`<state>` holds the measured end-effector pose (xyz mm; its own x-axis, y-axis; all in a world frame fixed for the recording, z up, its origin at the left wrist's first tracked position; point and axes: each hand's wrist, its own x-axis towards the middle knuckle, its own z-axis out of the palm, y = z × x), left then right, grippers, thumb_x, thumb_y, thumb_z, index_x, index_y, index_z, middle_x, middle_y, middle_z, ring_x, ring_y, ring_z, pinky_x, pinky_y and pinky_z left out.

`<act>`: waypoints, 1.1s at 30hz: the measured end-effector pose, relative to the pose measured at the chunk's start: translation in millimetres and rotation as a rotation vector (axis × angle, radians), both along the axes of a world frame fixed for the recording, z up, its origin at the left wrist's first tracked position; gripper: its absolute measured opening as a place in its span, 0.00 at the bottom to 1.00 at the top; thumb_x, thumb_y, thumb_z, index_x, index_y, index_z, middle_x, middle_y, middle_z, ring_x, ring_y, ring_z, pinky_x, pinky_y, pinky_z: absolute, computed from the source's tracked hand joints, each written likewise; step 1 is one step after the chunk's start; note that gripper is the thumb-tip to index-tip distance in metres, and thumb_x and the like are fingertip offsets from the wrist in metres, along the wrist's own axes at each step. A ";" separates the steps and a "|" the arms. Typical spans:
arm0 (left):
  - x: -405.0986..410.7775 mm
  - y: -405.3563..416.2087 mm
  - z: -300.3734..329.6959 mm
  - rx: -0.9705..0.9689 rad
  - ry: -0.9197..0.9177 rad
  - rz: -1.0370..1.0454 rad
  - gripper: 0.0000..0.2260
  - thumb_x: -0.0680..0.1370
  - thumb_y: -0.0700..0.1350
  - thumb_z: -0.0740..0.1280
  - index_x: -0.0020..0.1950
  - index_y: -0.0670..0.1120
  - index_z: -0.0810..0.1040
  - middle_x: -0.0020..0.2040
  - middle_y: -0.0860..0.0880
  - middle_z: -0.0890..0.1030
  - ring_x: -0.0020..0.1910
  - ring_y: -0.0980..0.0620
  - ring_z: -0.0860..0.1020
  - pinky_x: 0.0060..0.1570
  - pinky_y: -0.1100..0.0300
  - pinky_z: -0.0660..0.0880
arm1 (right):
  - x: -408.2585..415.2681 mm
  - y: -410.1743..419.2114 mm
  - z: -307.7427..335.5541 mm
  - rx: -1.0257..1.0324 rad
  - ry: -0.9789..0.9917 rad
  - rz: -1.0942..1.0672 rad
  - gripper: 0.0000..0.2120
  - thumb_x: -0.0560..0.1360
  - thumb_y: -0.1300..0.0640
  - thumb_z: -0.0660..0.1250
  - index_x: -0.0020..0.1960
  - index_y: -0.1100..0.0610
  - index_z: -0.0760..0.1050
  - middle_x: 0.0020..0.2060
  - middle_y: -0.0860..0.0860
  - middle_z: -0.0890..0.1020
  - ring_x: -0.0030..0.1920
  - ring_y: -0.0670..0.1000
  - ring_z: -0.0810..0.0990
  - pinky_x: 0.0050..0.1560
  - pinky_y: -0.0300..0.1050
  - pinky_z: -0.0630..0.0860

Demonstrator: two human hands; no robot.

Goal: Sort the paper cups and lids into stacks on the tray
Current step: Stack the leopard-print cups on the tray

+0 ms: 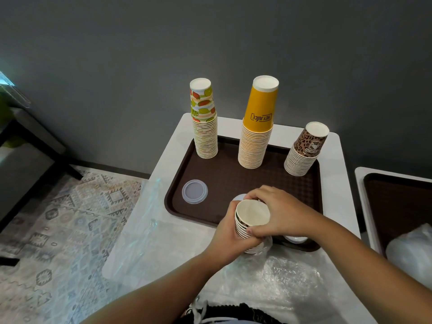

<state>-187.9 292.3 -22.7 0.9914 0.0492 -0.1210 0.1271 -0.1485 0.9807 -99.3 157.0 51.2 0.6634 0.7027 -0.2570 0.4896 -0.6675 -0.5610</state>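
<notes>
A brown tray (pixel 224 181) lies on a white table. Along its far edge stand three upside-down cup stacks: fruit-print (pixel 204 127) at left, yellow (pixel 257 129) in the middle, leopard-print (pixel 306 150) at right. A clear lid (pixel 194 191) lies on the tray's left side. Over the tray's near edge I hold a short stack of nested cups (pixel 251 220), mouths up. My left hand (pixel 230 232) grips its side from the left. My right hand (pixel 278 211) curls round its rim from the right. Another white lid (pixel 295 239) peeks out under my right wrist.
Crumpled clear plastic wrap (pixel 280 277) covers the near part of the table (pixel 168 146), and more hangs off its left edge. A second brown tray (pixel 397 202) with a plastic bag (pixel 411 251) sits on a table at right. A patterned rug (pixel 65 220) covers the floor at left.
</notes>
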 end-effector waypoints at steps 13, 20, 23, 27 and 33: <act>3.6 0.2 -1.8 -0.013 -0.023 -0.009 0.27 0.66 0.50 0.73 0.61 0.50 0.66 0.49 0.59 0.78 0.49 0.63 0.77 0.46 0.70 0.71 | -7.5 0.1 1.8 0.066 -0.237 0.193 0.07 0.66 0.52 0.70 0.40 0.50 0.74 0.57 0.41 0.70 0.53 0.44 0.69 0.48 0.42 0.71; 4.5 0.2 -4.2 -0.020 -0.003 -0.011 0.27 0.65 0.50 0.73 0.59 0.48 0.67 0.46 0.60 0.79 0.45 0.63 0.78 0.43 0.68 0.73 | -7.2 1.1 5.5 0.136 -0.359 0.195 0.07 0.62 0.53 0.70 0.33 0.51 0.71 0.48 0.44 0.71 0.44 0.47 0.72 0.46 0.44 0.70; 4.3 -0.2 -3.4 -0.027 0.004 0.001 0.26 0.65 0.52 0.74 0.58 0.48 0.67 0.48 0.53 0.80 0.47 0.58 0.80 0.45 0.63 0.75 | -2.6 -2.0 14.5 0.169 -0.303 0.143 0.08 0.64 0.55 0.71 0.34 0.51 0.70 0.48 0.42 0.69 0.43 0.47 0.74 0.41 0.47 0.74; 5.8 -0.2 -2.1 -0.012 0.006 0.003 0.27 0.66 0.53 0.75 0.59 0.47 0.67 0.51 0.49 0.80 0.50 0.55 0.80 0.48 0.60 0.77 | 3.3 -9.8 20.9 0.179 -0.149 0.049 0.13 0.67 0.56 0.71 0.48 0.46 0.72 0.47 0.40 0.70 0.41 0.47 0.76 0.41 0.48 0.76; 7.5 -0.8 -2.7 0.000 0.026 -0.012 0.29 0.66 0.53 0.74 0.61 0.48 0.66 0.54 0.50 0.80 0.53 0.55 0.80 0.51 0.59 0.77 | 2.0 -13.7 27.8 0.055 -0.276 0.057 0.29 0.73 0.58 0.66 0.69 0.37 0.65 0.54 0.42 0.72 0.47 0.48 0.77 0.41 0.42 0.78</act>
